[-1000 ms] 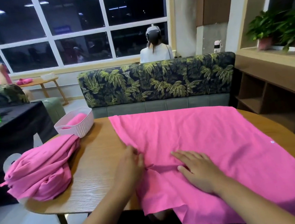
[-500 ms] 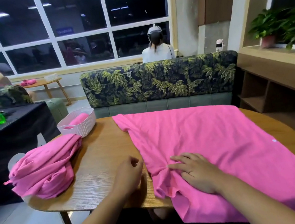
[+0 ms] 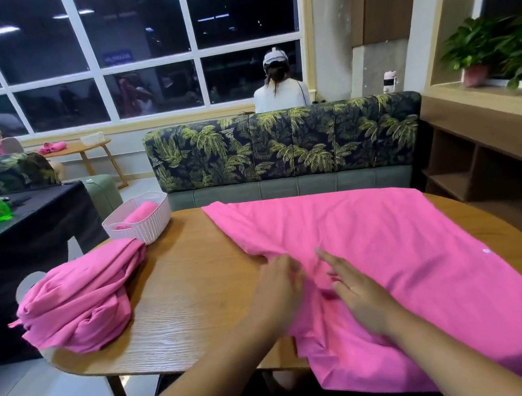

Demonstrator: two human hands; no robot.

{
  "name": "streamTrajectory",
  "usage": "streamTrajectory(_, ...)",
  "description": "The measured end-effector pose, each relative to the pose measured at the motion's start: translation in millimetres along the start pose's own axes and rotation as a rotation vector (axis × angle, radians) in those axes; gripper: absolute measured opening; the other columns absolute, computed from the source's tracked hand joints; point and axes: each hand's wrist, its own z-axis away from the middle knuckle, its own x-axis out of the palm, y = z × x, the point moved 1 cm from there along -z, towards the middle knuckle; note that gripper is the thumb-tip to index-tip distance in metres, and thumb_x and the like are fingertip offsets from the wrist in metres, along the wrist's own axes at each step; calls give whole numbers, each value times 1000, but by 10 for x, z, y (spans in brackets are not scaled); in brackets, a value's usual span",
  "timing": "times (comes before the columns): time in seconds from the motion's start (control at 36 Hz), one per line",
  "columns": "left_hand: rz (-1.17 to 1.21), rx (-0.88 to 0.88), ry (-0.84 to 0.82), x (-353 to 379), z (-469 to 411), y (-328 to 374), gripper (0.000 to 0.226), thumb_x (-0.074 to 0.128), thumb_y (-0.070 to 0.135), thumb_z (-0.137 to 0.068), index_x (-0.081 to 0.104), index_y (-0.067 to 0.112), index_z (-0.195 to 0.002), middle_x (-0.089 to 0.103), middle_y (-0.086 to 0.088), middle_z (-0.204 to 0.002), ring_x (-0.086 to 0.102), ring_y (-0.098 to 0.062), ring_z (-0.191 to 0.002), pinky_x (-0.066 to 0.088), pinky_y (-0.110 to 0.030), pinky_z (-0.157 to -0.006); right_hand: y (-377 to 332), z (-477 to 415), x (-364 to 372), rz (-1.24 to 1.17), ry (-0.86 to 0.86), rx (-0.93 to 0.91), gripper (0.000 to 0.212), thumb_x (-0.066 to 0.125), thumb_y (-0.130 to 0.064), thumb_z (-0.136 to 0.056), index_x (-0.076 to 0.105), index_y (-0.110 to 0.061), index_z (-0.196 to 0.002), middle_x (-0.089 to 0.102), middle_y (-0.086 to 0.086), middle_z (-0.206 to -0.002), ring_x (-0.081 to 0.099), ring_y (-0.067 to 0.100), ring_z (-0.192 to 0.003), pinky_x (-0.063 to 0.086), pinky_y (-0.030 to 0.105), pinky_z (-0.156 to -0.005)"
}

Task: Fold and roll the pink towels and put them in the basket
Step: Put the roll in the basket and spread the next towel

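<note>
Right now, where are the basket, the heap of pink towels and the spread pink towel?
basket (image 3: 153, 229), head view, on its near wall.
heap of pink towels (image 3: 76, 301), head view, on its middle.
spread pink towel (image 3: 410, 244), head view, on its flat middle.

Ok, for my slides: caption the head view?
Left hand and right hand rest on the spread pink towel on a wooden table, crumpled towels and basket alongside.

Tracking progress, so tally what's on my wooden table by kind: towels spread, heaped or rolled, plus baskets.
Spread towel: 1
Towel heap: 1 (towels within cannot be counted)
Rolled towel: 1
Basket: 1
Total: 4
</note>
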Motion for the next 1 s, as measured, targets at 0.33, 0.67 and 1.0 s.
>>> streamTrajectory(0.33, 340, -182, -1, -10, 209, -117, 18, 55, 28, -98, 68, 21, -89, 72, 6, -87, 68, -14, -86, 53, -36, -79, 9, -59, 35, 173, -42, -21, 54, 37, -30, -87, 73, -36, -127, 65, -24, -134, 53, -2, -127, 37, 29, -117)
streamTrajectory(0.67, 277, -541, -133, -60, -340, -415, 27, 74, 35, -88, 70, 14, -71, 56, 4, -51, 51, -18, -48, 38, -25, -50, -53, -34, 11, 183, -64, 0, 51, 41, -23, -91, 72, -39, -128, 63, -28, -135, 50, -4, -129, 35, 31, -119)
streamTrajectory(1.0, 439, -537, 140, -662, -231, -788, 32, 48, 29, -90, 56, 10, -66, 49, -1, -50, 49, -17, -48, 49, -36, -51, -36, -59, 45, 394, -72, 43, 57, 36, -40, -106, 24, -45, -161, 30, -23, -166, 28, 3, -151, 21, 36, -127)
